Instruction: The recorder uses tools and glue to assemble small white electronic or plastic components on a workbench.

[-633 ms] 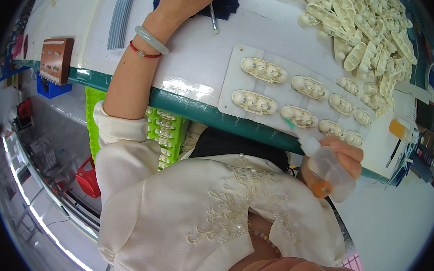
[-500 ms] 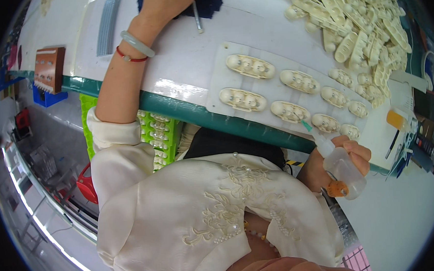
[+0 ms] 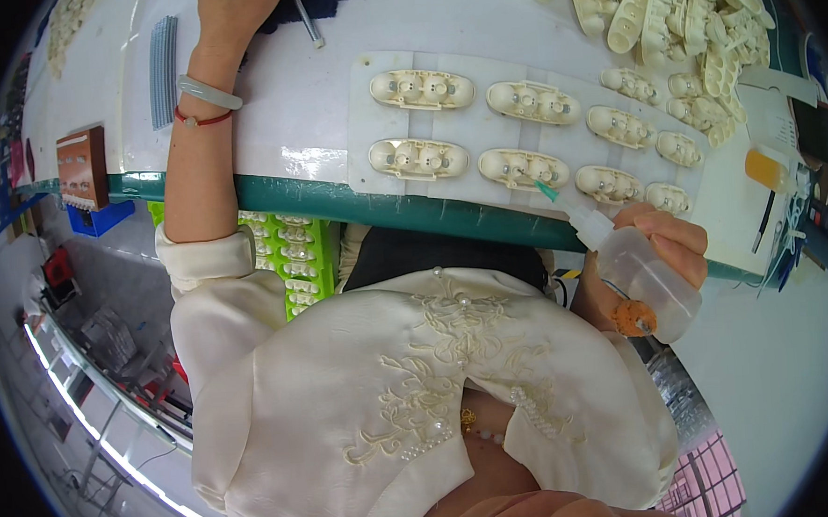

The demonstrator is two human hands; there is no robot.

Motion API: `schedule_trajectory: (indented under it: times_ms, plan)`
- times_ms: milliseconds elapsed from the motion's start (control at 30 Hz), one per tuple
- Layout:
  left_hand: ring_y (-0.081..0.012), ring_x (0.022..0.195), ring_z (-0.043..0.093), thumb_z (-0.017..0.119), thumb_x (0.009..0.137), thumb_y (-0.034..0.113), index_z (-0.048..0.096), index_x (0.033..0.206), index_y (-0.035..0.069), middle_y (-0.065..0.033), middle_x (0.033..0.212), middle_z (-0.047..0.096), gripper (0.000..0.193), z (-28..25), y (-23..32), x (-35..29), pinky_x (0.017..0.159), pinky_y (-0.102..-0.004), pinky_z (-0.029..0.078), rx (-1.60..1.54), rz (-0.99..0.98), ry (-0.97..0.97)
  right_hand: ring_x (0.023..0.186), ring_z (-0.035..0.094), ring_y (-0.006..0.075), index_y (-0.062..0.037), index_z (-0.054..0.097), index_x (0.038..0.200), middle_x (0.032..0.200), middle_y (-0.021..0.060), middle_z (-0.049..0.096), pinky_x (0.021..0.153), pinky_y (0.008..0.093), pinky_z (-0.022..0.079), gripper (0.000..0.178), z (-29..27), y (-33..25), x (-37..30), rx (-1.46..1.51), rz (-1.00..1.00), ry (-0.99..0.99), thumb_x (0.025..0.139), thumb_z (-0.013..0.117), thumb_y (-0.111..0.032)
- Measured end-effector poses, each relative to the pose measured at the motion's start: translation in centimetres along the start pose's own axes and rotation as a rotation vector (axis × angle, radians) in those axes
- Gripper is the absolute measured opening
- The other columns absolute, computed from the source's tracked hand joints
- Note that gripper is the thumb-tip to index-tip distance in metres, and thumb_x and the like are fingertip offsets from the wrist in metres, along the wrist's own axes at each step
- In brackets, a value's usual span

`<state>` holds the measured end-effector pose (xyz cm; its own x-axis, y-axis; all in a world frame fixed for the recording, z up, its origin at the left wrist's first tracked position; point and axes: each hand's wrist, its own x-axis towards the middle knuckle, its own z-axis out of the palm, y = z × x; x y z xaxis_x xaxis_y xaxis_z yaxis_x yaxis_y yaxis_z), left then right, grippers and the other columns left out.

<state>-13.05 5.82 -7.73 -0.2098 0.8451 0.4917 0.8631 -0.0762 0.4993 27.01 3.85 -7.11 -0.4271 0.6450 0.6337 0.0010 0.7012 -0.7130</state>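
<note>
My right hand (image 3: 680, 240) is closed around a translucent squeeze bottle (image 3: 654, 283) with a narrow green dispensing tip (image 3: 546, 191). That tip points at the near edge of a cream oval plastic part (image 3: 524, 168), second from the left in the near row. More such parts, with small shiny metal pieces in them, sit in two rows on a white holding plate (image 3: 362, 121). An orange, rough-looking round piece (image 3: 634, 318) shows at the bottle's lower end. My left hand (image 3: 232, 11) reaches to the table's far side beside dark blue cloth (image 3: 326, 3); its fingers lie outside the picture.
A heap of cream plastic parts (image 3: 663, 11) fills the far right. Grey-blue strips (image 3: 165, 73) and a brown block (image 3: 82, 168) lie left. A metal rod (image 3: 308, 21) rests by the cloth. A green tray (image 3: 323, 254) of parts sits below the table edge.
The whole view has shifted, so the table and plate appear farther left. The bottle's tip stays by the same part in the near row. My left hand has slid farther out of the picture.
</note>
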Motion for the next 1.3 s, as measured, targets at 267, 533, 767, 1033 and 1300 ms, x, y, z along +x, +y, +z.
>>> schedule_trajectory:
  times_ms: [267, 533, 767, 1033, 1300]
  plan:
    - [-0.0085, 0.05, 0.047, 0.063, 0.082, 0.009, 0.054, 0.057, -0.001, -0.0036, 0.056, 0.055, 0.028, 0.8, 4.0, 2.0, 0.048, -0.0225, 0.036, -0.216, -0.014, 0.088, 0.064, 0.053, 0.0212, -0.0034, 0.042, 0.099, 0.096, 0.0145, 0.046, 0.052, 0.0313, 0.046, 0.046, -1.6, -0.5, 0.2, 0.033, 0.044, 0.103, 0.065, 0.072, 0.003]
    - [-0.0083, 0.052, 0.047, 0.061, 0.083, 0.008, 0.053, 0.057, 0.001, -0.0032, 0.057, 0.054, 0.029, 0.8, 4.1, 1.7, 0.05, -0.0225, 0.037, -0.226, 0.017, 0.084, 0.068, 0.057, 0.026, -0.0024, 0.044, 0.101, 0.1, 0.0147, 0.047, 0.06, 0.0367, 0.049, 0.052, -1.8, -0.7, 0.5, -0.009, 0.107, -0.065, 0.06, 0.076, 0.002]
    - [-0.0079, 0.06, 0.054, 0.061, 0.083, 0.011, 0.061, 0.072, 0.001, -0.0042, 0.067, 0.061, 0.015, 0.7, 2.1, 1.2, 0.056, -0.0194, 0.042, -0.199, 0.084, 0.045, 0.056, 0.042, 0.0124, -0.0036, 0.038, 0.088, 0.081, 0.01, 0.044, 0.042, 0.0202, 0.037, 0.041, -3.0, 1.6, -0.3, -0.13, -0.005, 0.277, 0.076, 0.064, -0.032]
    - [-0.007, 0.07, 0.057, 0.06, 0.085, 0.011, 0.067, 0.087, 0.0, -0.0033, 0.075, 0.063, 0.014, 0.0, 1.8, 0.8, 0.066, -0.0171, 0.044, -0.131, -0.035, 0.002, 0.052, 0.041, 0.0124, -0.0029, 0.039, 0.091, 0.084, 0.0116, 0.043, 0.043, 0.0194, 0.035, 0.052, -4.0, 2.0, -0.7, -0.078, -0.101, 0.295, 0.076, 0.062, -0.047]
    - [-0.0043, 0.062, 0.052, 0.062, 0.085, 0.017, 0.068, 0.083, 0.002, -0.0012, 0.07, 0.062, 0.017, 0.8, 2.3, 0.7, 0.058, -0.0158, 0.039, -0.189, -0.064, 0.071, 0.053, 0.044, 0.0151, -0.0003, 0.038, 0.093, 0.088, 0.0141, 0.044, 0.044, 0.0253, 0.038, 0.04, -5.3, 1.0, -0.3, -0.103, 0.013, 0.101, 0.076, 0.064, -0.026]
